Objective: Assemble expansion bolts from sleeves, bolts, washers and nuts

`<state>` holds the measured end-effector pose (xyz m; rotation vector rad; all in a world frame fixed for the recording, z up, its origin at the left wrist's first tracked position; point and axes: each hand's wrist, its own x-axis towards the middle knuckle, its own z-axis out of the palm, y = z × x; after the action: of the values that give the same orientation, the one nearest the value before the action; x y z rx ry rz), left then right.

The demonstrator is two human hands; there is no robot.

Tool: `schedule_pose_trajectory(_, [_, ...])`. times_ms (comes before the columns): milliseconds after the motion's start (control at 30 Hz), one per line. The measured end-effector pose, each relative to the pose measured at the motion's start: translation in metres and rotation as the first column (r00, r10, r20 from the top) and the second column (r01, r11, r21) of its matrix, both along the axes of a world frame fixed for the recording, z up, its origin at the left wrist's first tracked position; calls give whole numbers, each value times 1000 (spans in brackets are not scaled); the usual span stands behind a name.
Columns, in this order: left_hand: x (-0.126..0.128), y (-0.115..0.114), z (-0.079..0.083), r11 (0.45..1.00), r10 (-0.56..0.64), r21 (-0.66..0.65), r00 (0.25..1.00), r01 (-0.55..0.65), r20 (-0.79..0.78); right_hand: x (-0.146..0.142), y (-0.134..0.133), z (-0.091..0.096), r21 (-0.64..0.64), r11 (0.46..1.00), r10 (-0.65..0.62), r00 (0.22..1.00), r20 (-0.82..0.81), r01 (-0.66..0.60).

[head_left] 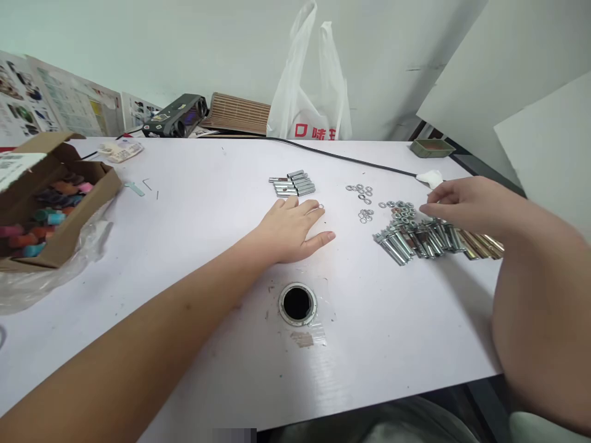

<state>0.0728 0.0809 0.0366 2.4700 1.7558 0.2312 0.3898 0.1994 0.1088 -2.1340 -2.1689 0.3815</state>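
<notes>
Near silver metal tubes (pixel 302 184), found left hand (pixel 292 231) splayed, empty; by silver metal nuts (pixel 405 214), right hand (pixel 468 202) half-curled. Couldn't verify contents.

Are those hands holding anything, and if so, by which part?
The left hand is spread palm down near the metal cylinders, holding nothing visible. The right hand is near the nuts; whether it grips anything cannot be told.

On the table (pixel 184 184), a box (pixel 92 212) left, tubes (pixel 302 183) central, washers (pixel 361 197) right, bolts (pixel 434 239) farther right — behind it, a bag (pixel 309 107).
</notes>
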Motion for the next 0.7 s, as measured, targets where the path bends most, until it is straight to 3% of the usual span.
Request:
schedule_pose_trajectory(100, [8, 15, -2, 998, -43, 39, 999, 42, 13, 3, 12, -6, -43, 989, -142, 989, 50, 144])
schedule_pose_trajectory(300, [19, 34, -1, 992, -116, 45, 993, 115, 31, 5, 25, -10, 3, 963, -270, 961, 66, 270])
schedule_pose_trajectory(400, [24, 37, 0, 978, -207, 45, 978, 206, 28, 9, 33, -13, 19, 943, -332, 936, 113, 332])
schedule_pose_trajectory(567, [29, 39, 2, 947, -321, 41, 943, 319, 85, 18, 46, -26, -56, 968, -236, 963, 131, 245])
schedule_pose_trajectory(700, [16, 34, 12, 949, -305, -9, 928, 314, 214, 19, 43, -19, -22, 973, -226, 972, 70, 228])
